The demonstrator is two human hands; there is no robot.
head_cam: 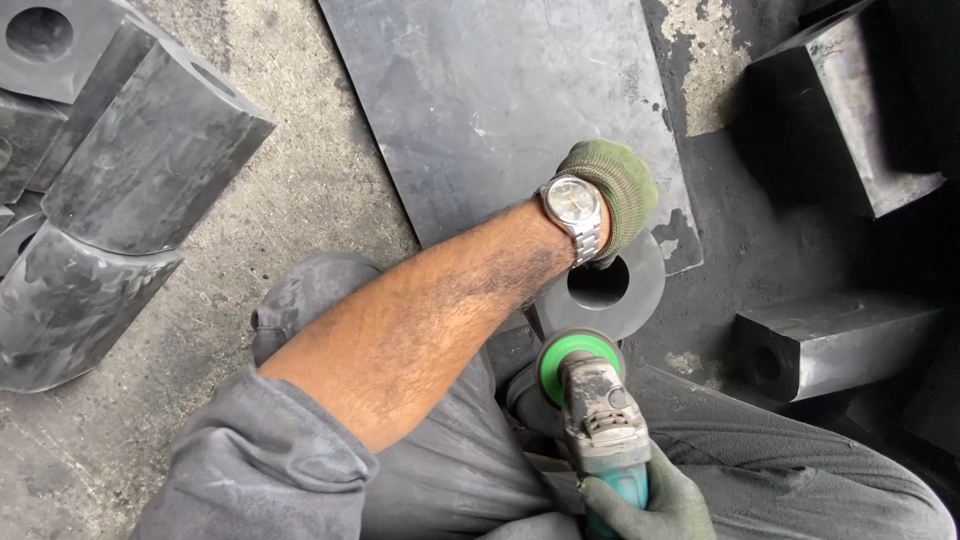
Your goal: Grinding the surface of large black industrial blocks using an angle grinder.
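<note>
Now our left hand (615,185) presses the black rubber ring (610,285) down by the floor sheet's near edge; right hand (650,505) grips the angle grinder (598,400), poised to grind.

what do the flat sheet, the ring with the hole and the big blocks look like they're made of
The flat sheet looks like dark rubber or possibly metal: matte grey, scuffed, with no shine. The ring under the left hand looks like the same dull black stuff, probably rubber. The blocks are thick, matte black and dusty, with molded round holes, so likely cast rubber too.
</note>
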